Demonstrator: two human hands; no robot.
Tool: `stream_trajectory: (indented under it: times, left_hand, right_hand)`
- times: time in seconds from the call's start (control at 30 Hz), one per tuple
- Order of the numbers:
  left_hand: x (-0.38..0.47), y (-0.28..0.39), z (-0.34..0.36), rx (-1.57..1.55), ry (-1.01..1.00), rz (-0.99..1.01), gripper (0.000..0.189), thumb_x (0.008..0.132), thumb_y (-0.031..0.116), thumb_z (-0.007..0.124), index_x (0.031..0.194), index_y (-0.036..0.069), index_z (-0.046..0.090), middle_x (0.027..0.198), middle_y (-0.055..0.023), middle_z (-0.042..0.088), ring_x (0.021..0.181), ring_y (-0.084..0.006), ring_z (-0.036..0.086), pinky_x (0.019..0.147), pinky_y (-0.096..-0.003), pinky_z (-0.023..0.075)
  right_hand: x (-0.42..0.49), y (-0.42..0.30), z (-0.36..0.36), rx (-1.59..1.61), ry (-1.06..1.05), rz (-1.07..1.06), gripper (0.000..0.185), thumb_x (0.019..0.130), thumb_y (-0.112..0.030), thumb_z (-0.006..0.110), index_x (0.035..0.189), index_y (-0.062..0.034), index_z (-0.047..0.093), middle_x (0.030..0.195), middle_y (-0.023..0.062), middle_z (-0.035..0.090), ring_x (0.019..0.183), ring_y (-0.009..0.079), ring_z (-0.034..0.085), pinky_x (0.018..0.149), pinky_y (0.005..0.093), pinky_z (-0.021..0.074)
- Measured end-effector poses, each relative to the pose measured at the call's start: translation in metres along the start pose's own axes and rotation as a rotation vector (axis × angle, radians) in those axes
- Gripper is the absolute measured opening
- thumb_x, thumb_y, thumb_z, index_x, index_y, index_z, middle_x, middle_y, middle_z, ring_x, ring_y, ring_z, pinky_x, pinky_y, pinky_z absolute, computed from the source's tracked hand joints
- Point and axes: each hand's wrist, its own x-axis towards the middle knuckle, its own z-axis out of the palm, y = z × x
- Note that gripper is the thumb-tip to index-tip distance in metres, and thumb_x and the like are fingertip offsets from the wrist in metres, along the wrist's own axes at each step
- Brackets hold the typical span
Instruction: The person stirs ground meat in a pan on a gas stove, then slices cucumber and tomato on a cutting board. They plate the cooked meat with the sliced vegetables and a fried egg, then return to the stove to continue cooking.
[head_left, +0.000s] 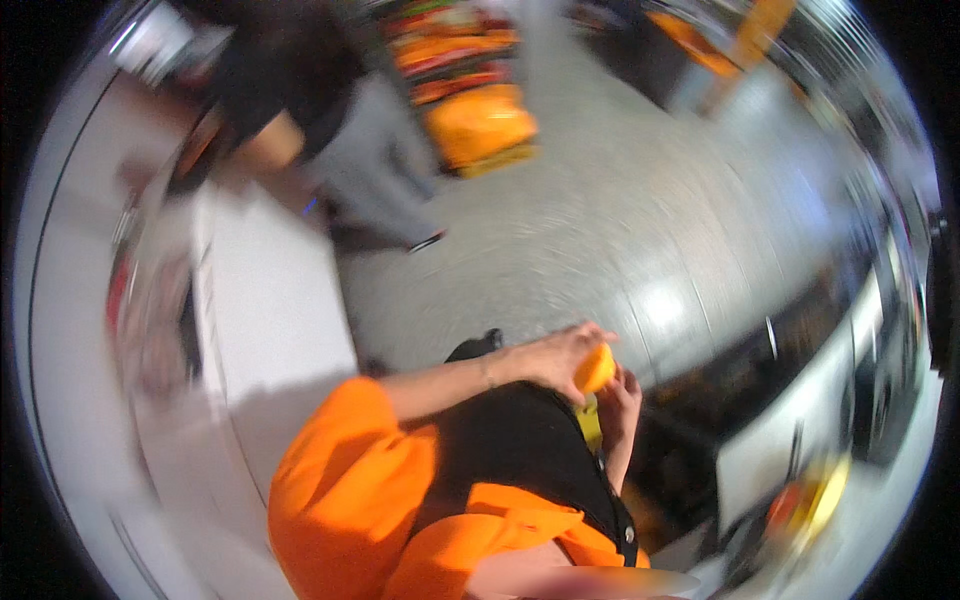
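Observation:
A rounded yellow-orange object (596, 368) is between my two hands, in front of my apron (510, 442); blur hides exactly what it is. My left hand (559, 360) reaches across from the left and curls over its near side, thumb below and fingers above. On the other side, the fingers of my right hand (622, 401) meet its right edge. Just below it, a yellow-green piece (589, 424) shows between my right hand and the black apron. I cannot tell whether the two pieces are joined.
A white counter (274, 277) runs along my left. Another person (292, 97) in a black top and grey trousers stands beside it. Orange and red packages (480, 127) are stacked ahead on the grey floor (585, 225). To my right is a blurred worktop (757, 465) with a yellow-and-red item (814, 502).

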Motion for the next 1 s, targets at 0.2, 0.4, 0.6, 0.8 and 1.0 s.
stream_trajectory:
  times: [0.2, 0.4, 0.6, 0.8, 1.0]
  left_hand:
    - [-0.068, -0.021, -0.009, -0.031, 0.345, -0.235, 0.129, 0.060, 0.042, 0.091, 0.154, 0.015, 0.008, 0.149, -0.0217, 0.024, 0.138, -0.0414, 0.031, 0.115, -0.0516, 0.0315]
    - [-0.208, -0.099, -0.034, -0.053, 0.974, -0.566, 0.092, 0.083, 0.038, 0.075, 0.151, 0.005, 0.023, 0.144, -0.0277, 0.039, 0.133, -0.0421, 0.041, 0.110, -0.0459, 0.0361]
    - [-0.329, -0.162, -0.045, -0.154, 1.271, -0.727, 0.054, 0.092, 0.031, 0.064, 0.135, 0.002, 0.050, 0.130, -0.0243, 0.055, 0.122, -0.0379, 0.052, 0.103, -0.0435, 0.0421]
    - [-0.415, -0.248, -0.110, -0.139, 1.085, -0.927, 0.055, 0.094, 0.036, 0.058, 0.138, 0.004, 0.049, 0.132, -0.0246, 0.054, 0.123, -0.0380, 0.052, 0.105, -0.0439, 0.0416]
    - [-0.460, -0.290, -0.173, -0.334, 1.036, -0.930, 0.058, 0.096, 0.042, 0.056, 0.141, 0.008, 0.046, 0.138, -0.0208, 0.051, 0.126, -0.0368, 0.051, 0.108, -0.0453, 0.0384]
  right_hand:
    - [0.063, 0.019, 0.029, -0.106, -0.376, 0.293, 0.028, 0.082, -0.011, 0.068, 0.099, 0.0017, 0.049, 0.123, 0.0177, 0.058, 0.106, 0.0268, 0.061, 0.090, 0.0384, 0.0521]
    - [0.143, 0.055, 0.174, -0.477, -0.706, 0.334, 0.032, 0.081, -0.008, 0.065, 0.109, 0.0049, 0.057, 0.120, 0.0163, 0.062, 0.107, 0.0246, 0.061, 0.094, 0.0348, 0.0482]
    - [0.167, 0.128, 0.369, -0.593, -1.016, 0.371, 0.023, 0.074, 0.000, 0.069, 0.095, 0.0021, 0.060, 0.124, 0.0177, 0.061, 0.114, 0.0260, 0.058, 0.099, 0.0364, 0.0443]
    - [0.186, 0.247, 0.558, -0.682, -1.312, 0.231, 0.043, 0.080, -0.005, 0.072, 0.120, 0.0060, 0.060, 0.117, 0.0150, 0.065, 0.108, 0.0215, 0.061, 0.094, 0.0358, 0.0479]
    - [0.197, 0.314, 0.728, -0.633, -1.387, 0.381, 0.030, 0.077, -0.002, 0.075, 0.105, 0.0033, 0.063, 0.111, 0.0150, 0.068, 0.101, 0.0225, 0.066, 0.090, 0.0348, 0.0528]
